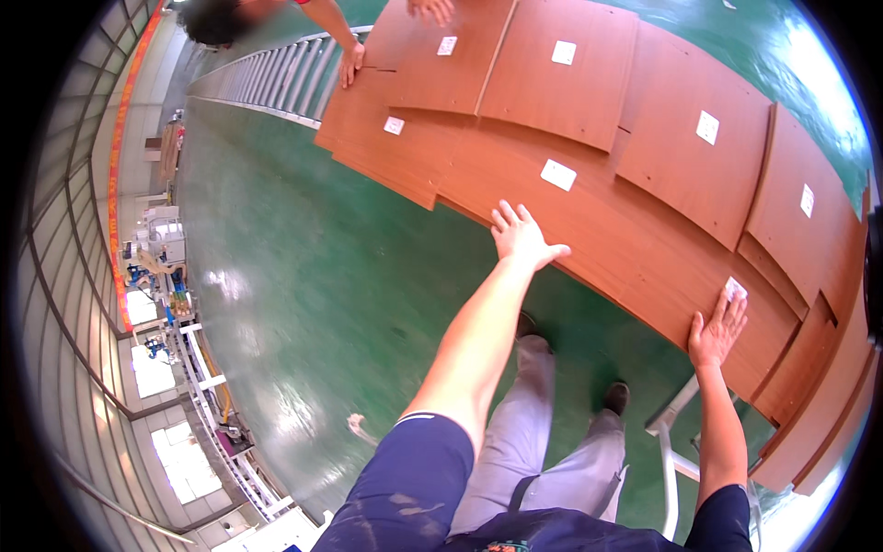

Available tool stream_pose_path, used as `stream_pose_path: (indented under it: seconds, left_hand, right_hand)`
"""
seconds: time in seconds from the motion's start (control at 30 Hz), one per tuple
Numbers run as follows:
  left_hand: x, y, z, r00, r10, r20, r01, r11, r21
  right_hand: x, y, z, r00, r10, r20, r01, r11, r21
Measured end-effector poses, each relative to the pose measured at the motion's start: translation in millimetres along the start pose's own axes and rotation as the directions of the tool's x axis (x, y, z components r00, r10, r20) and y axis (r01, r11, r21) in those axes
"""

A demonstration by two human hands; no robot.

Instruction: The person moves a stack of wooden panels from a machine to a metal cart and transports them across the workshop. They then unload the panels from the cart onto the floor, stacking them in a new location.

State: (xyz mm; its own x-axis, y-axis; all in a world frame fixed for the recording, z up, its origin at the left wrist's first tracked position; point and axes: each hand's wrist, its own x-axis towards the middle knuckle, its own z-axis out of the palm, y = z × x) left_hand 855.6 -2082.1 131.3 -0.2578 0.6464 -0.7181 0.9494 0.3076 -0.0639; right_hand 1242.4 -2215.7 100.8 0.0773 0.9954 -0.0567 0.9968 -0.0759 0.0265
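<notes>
My left hand [521, 237] is open, fingers spread, at the near edge of a long reddish-brown wood panel [497, 179]; whether it touches the panel I cannot tell. Further right, my right hand [717, 333] rests open and flat on the brown boards, its fingertips at a white label [736, 289]. Several smaller brown panels [561, 87] overlap on top, most with a white label [707, 128]. Across the boards a co-worker's hand [351, 64] touches the far left end, and their other hand [430, 11] is blurred above the panels.
A roller conveyor [276, 78] runs off to the far left behind the boards. White metal legs [671, 460] stand beside my right arm. More brown boards [809, 442] lean at the right end. Machinery [161, 248] lines the left wall beyond the green floor [267, 276].
</notes>
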Motion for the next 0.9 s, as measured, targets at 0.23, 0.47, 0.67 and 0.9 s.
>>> stream_pose_path:
  seconds: [0.23, 0.47, 0.67, 0.9]
  left_hand:
    - [36, -14, -38, 0.976, -0.053, 0.213, 0.021, 0.988, 0.151]
    - [47, -22, -62, 0.981, -0.059, 0.183, 0.051, 0.997, 0.049]
    - [47, -31, -54, 0.991, -0.040, 0.129, 0.033, 0.998, 0.062]
    - [49, -33, -65, 0.997, -0.007, 0.075, -0.010, 0.973, 0.231]
  right_hand:
    - [12, -32, -27, 0.999, 0.022, 0.023, -0.021, 1.000, -0.011]
    - [28, -43, -39, 0.996, 0.026, 0.084, -0.028, 0.999, 0.023]
    - [26, -42, -39, 0.993, 0.026, 0.115, -0.035, 0.997, 0.075]
    - [41, -44, -88, 0.910, -0.065, 0.409, -0.011, 0.983, 0.182]
